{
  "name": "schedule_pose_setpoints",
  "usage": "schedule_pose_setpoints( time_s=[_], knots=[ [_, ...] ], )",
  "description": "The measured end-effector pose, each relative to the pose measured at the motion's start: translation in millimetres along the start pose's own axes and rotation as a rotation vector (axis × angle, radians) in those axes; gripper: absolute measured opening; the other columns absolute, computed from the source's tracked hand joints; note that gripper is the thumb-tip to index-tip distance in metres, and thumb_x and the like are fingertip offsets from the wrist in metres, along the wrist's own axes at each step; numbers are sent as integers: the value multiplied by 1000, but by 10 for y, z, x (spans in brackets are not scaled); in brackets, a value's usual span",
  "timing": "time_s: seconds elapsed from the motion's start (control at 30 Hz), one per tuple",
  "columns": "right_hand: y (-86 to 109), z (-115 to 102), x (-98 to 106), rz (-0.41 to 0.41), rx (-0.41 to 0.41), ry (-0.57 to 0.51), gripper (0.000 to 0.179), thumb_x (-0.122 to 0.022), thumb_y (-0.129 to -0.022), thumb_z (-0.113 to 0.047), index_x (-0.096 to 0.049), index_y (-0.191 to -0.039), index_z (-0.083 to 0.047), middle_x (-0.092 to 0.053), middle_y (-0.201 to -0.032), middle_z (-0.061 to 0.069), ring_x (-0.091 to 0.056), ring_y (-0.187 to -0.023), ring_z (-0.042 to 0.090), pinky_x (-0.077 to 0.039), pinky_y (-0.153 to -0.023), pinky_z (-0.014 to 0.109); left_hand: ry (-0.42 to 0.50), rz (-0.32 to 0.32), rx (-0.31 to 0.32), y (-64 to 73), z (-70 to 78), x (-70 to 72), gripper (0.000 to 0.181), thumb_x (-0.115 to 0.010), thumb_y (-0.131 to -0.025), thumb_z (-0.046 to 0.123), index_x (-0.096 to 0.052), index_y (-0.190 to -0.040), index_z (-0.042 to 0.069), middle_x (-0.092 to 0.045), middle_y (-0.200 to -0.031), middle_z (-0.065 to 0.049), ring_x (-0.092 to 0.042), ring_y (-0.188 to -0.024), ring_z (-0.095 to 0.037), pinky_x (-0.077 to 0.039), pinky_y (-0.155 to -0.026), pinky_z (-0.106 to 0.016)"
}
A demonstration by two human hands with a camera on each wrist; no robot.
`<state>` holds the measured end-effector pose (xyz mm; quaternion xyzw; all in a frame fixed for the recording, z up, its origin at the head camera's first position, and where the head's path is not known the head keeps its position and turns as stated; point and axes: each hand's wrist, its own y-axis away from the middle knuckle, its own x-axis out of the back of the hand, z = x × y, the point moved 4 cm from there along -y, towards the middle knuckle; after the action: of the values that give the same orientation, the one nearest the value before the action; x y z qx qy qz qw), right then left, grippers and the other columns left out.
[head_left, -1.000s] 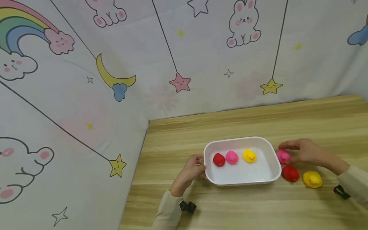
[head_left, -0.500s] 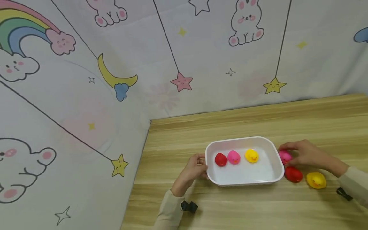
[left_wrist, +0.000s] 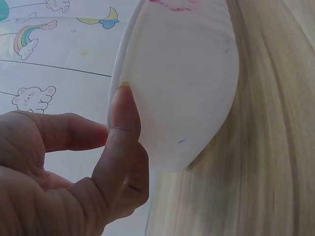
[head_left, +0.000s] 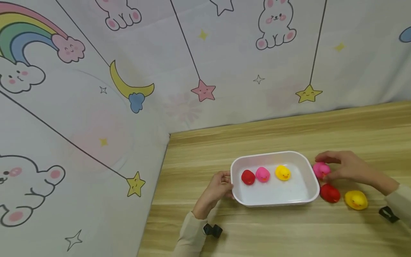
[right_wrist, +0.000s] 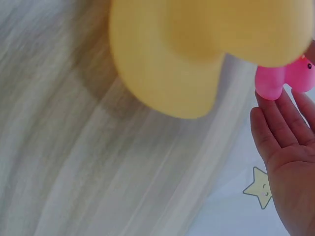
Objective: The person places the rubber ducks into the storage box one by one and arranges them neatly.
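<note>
My left hand (head_left: 216, 190) pinches the left rim of a white plastic tub (head_left: 273, 198), thumb and fingertips on its wall (left_wrist: 182, 78) in the left wrist view. In the tub sit a red toy duck (head_left: 248, 177), a pink one (head_left: 262, 174) and a yellow one (head_left: 283, 173). Just outside the tub's right end, my right hand (head_left: 351, 167) holds another pink rubber duck (head_left: 322, 170) between thumb and fingers. That pink duck (right_wrist: 270, 81) shows at the fingertips in the right wrist view.
Near the right hand a second red duck (head_left: 330, 193) and a second yellow duck (head_left: 356, 200) stand on the wooden table (head_left: 273, 232). The yellow duck (right_wrist: 162, 54) looms large in the right wrist view. A cartoon-print cloth (head_left: 237, 110) hangs behind and at left.
The head view has shifted slightly. My right hand and its pink duck are a little farther from the red duck beside them. The left hand stays on the tub's rim.
</note>
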<state>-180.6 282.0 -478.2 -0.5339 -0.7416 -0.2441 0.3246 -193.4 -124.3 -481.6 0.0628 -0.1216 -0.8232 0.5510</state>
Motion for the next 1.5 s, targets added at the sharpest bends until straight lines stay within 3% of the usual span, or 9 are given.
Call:
schedule_pose_setpoints(
  time_s=[0.1,0.23,0.4,0.5,1.03,1.27,1.5],
  knots=[
    [29,3,60,36,-18,-41,57,-89,-76,-22,-67,-124,-2,-69,-119,14,-64,-106,13,-58,-86,26,-2,1,-6,-4,1,-3,47,-52,-85,-16,-40,-131,-20,-52,-93,-17,-55,-67,-17,-59,-52,-21],
    [62,-40,143,73,12,-148,52,-86,-78,-14,-66,-126,-2,-70,-118,7,-57,-100,-7,-56,-82,17,-4,-1,0,-1,4,-2,47,-52,-86,-16,-40,-131,-20,-52,-94,-17,-55,-68,-18,-59,-52,-22],
    [56,-140,210,88,66,-251,48,-81,-83,-6,-64,-128,-3,-67,-116,-14,-63,-100,-2,-59,-78,19,0,4,9,3,12,-1,47,-53,-86,-15,-40,-132,-20,-50,-94,-16,-55,-70,-19,-59,-52,-22],
    [44,-196,225,74,83,-277,46,-77,-86,-5,-63,-130,-4,-66,-118,-18,-64,-101,0,-61,-77,21,-3,8,7,2,24,-7,47,-53,-86,-15,-41,-131,-20,-50,-92,-14,-55,-70,-19,-59,-52,-22],
    [-225,-555,250,42,159,-279,52,-82,-84,-8,-63,-132,-6,-69,-121,-5,-64,-105,2,-59,-82,20,3,19,3,-4,31,-16,46,-53,-85,-16,-43,-129,-20,-51,-91,-14,-56,-69,-17,-60,-52,-23],
    [-396,-720,148,13,214,-307,54,-82,-82,-7,-62,-132,-5,-68,-124,9,-63,-107,2,-58,-86,21,8,26,-1,7,26,-21,46,-53,-84,-16,-43,-128,-20,-51,-90,-14,-56,-68,-18,-58,-50,-20],
    [-522,-890,23,-24,239,-333,58,-82,-81,-8,-59,-134,-5,-66,-125,12,-63,-107,4,-59,-87,24,-7,28,1,25,43,-20,46,-53,-85,-15,-42,-129,-20,-51,-91,-14,-56,-70,-19,-59,-52,-21]
  ],
)
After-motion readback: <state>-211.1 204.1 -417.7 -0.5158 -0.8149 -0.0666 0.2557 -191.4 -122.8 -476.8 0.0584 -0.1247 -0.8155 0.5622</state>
